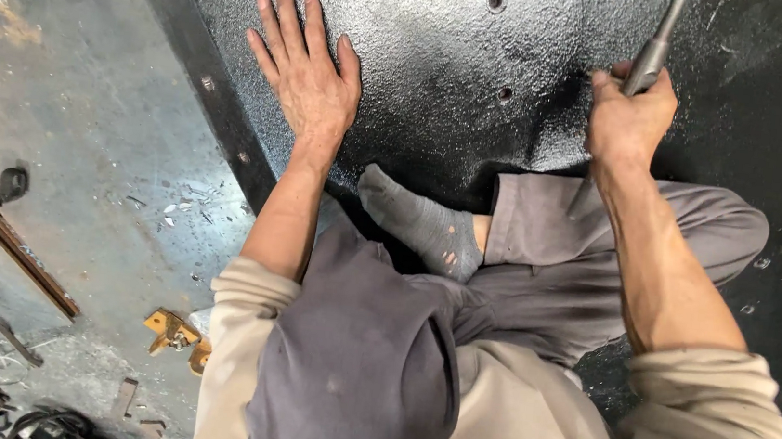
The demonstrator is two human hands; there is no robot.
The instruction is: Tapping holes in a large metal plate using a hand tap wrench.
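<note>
Head view: right hand [629, 114] around metal tool [651, 55]

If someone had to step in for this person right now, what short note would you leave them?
Left hand: open, pressed flat on the black textured metal sheet.
Right hand: shut on a grey metal rod-like tool, whose tip is out of view.
The person sits on the sheet, one socked foot resting on it.
Done: the sheet already has several small holes.
Left: cannot tell from this view.
Nearby: yellowish metal brackets and scraps lie on the floor at left.
</note>
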